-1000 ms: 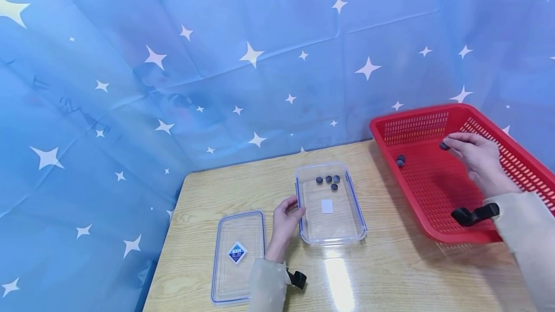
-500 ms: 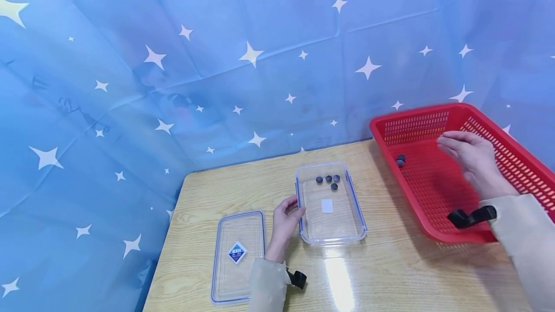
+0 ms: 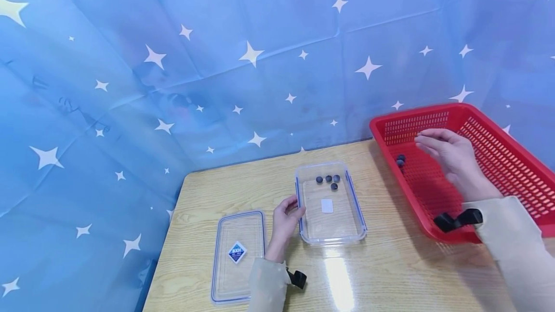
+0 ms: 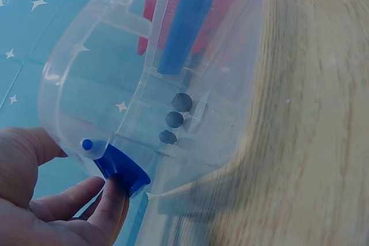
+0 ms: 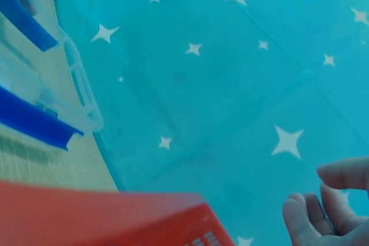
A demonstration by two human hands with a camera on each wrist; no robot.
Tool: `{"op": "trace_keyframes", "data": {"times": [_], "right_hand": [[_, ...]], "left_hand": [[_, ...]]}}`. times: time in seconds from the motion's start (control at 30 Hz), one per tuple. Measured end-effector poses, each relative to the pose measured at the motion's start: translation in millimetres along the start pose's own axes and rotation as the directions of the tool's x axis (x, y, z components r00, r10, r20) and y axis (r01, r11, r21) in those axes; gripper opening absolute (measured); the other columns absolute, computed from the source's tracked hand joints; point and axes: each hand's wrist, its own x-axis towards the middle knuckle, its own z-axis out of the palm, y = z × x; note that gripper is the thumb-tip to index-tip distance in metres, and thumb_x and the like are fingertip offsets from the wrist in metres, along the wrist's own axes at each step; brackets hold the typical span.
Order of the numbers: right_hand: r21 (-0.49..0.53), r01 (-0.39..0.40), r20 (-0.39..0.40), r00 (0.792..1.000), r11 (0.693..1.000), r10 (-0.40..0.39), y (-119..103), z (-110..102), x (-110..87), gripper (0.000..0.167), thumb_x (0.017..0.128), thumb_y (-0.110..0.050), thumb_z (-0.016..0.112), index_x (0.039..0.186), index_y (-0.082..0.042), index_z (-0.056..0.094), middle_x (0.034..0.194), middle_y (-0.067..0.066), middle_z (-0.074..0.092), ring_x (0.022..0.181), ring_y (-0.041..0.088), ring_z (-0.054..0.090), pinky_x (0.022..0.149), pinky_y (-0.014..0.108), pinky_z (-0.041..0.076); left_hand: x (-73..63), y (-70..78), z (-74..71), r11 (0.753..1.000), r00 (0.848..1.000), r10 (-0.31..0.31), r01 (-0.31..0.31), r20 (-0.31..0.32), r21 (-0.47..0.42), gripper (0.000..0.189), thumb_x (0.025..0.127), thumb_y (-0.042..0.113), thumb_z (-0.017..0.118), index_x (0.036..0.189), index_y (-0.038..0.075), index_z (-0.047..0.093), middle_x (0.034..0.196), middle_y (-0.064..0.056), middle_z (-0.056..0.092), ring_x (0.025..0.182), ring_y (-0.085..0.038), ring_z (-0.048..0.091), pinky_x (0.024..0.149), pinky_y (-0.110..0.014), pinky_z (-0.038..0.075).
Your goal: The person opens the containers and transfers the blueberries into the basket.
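A clear plastic food container (image 3: 342,227) with blue latches stands lidless on the table, several blueberries (image 3: 328,178) lying toward its far end. My left hand (image 3: 284,223) holds the container's left side; in the left wrist view the fingers (image 4: 112,208) touch a blue latch (image 4: 124,168) and the thumb is by the rim. My right hand (image 3: 451,158) hovers over the red plastic basket (image 3: 416,215), fingers loosely bent. In the right wrist view nothing shows between the thumb and fingers of the right hand (image 5: 331,205). Dark blueberries (image 3: 401,160) lie against the basket's left wall.
The container's clear lid (image 3: 240,273), blue-edged with a diamond label, lies on the wooden table (image 3: 191,235) left of the left forearm. A blue curtain (image 3: 277,61) with white stars hangs along the back and left. The basket's high rim stands right of the container.
My right hand, which pinched a blueberry a second ago, has moved left over the basket and shows no blueberry now. My left hand and the container have stayed put.
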Motion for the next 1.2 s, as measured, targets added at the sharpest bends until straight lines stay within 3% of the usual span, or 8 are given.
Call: {"op": "trace_keyframes", "data": {"times": [0.2,0.37,0.53,0.87,1.2], "right_hand": [[-0.025,0.014,0.028,1.0,1.0,-0.013,7,12,-1.8,0.011,0.086,-0.007,0.065,0.095,-0.011,0.069,0.086,-0.002,0.069,0.08,0.008,0.067,0.072,0.015,0.054],[-0.051,0.006,0.038,0.999,0.999,-0.004,13,21,-2.5,0.012,0.086,-0.008,0.065,0.097,-0.011,0.067,0.087,-0.002,0.069,0.081,0.008,0.067,0.073,0.015,0.054],[-0.176,-0.003,0.011,1.0,0.984,0.005,20,31,-4.3,0.018,0.085,-0.017,0.069,0.103,-0.015,0.065,0.089,-0.008,0.067,0.082,0.004,0.065,0.073,0.012,0.052],[-0.262,-0.028,-0.001,1.0,0.965,0.029,37,48,-2.3,0.026,0.083,-0.024,0.072,0.107,-0.018,0.063,0.095,-0.01,0.064,0.087,0.005,0.06,0.076,0.013,0.052],[-0.211,0.002,0.062,0.998,0.978,0.012,56,71,-2.6,0.022,0.085,-0.017,0.069,0.104,-0.01,0.06,0.092,-0.007,0.065,0.084,0.004,0.062,0.077,0.012,0.051]], "left_hand": [[-7.7,14.5,1.1,1.0,1.0,0.003,-0.003,0.01,0.001,0.042,0.082,-0.006,0.061,0.12,-0.017,0.049,0.119,-0.033,0.051,0.114,-0.046,0.048,0.086,-0.022,0.051],[-8.1,13.9,0.9,1.0,1.0,0.012,-0.012,0.006,0.003,0.041,0.081,-0.007,0.062,0.12,-0.016,0.05,0.118,-0.033,0.052,0.113,-0.046,0.048,0.086,-0.022,0.051],[-7.3,12.7,0.6,1.0,1.0,0.009,-0.009,0.007,0.006,0.041,0.081,-0.007,0.062,0.12,-0.016,0.05,0.118,-0.033,0.052,0.113,-0.046,0.048,0.087,-0.024,0.052],[-7.0,13.6,1.0,1.0,1.0,0.001,-0.001,0.004,0.014,0.041,0.082,-0.006,0.062,0.12,-0.016,0.05,0.119,-0.032,0.052,0.114,-0.044,0.049,0.089,-0.027,0.051],[-7.7,12.9,1.2,1.0,1.0,0.004,-0.004,0.008,-0.001,0.042,0.082,-0.006,0.061,0.121,-0.016,0.049,0.12,-0.033,0.051,0.114,-0.045,0.048,0.087,-0.023,0.051]]}}
